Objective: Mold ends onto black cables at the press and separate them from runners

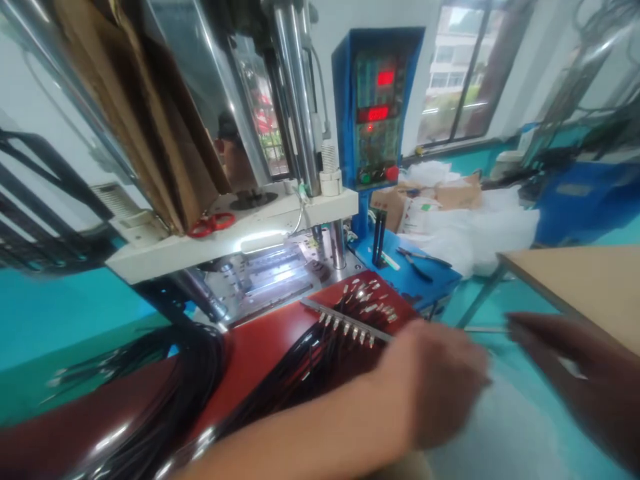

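My left hand (pixel 447 383) reaches in from the bottom, blurred by motion, its fingers curled closed; what they hold, if anything, is hidden. A narrow metal bar (pixel 345 319) lies over black cables (pixel 295 357), its right end meeting the outline of this hand; I cannot tell whether they touch. Small metal cable ends (pixel 354 331) line its lower side in a row. Beyond the bar, several more cable ends (pixel 370 293) lie loose on the red-brown work surface (pixel 260 347). At the right edge my right hand (pixel 580 387) is dark and blurred, fingers stretched leftward and apart.
A press with a white plate (pixel 240 230) and a metal bed (pixel 273 273) stands ahead. Red-handled scissors (pixel 213 225) rest on the plate. Pliers (pixel 417 261) lie on a blue shelf below the control box (pixel 377 110). A wooden-topped table (pixel 585 280) stands right.
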A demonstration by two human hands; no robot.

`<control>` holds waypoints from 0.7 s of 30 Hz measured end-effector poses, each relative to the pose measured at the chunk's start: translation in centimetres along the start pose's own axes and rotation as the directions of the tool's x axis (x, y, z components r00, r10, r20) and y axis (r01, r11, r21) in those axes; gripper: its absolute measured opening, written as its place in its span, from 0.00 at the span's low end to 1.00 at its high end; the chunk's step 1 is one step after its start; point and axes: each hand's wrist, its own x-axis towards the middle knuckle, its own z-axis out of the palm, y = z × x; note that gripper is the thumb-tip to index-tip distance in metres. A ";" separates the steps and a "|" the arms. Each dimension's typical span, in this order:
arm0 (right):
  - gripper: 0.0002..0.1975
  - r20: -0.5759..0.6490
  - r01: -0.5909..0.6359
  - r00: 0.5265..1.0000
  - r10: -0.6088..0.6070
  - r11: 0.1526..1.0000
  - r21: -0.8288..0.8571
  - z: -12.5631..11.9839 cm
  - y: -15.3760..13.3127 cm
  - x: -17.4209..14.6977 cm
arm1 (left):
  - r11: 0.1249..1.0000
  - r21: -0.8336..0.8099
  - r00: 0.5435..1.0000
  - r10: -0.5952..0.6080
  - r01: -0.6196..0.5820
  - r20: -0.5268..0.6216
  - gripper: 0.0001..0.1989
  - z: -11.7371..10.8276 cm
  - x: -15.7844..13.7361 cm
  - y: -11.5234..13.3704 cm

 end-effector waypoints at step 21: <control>0.14 0.491 0.372 0.805 -0.334 0.928 0.021 12.2 -9.5 3.4 | 0.571 -0.242 0.558 -0.820 0.784 -0.127 0.09 -7.3 -22.0 1.6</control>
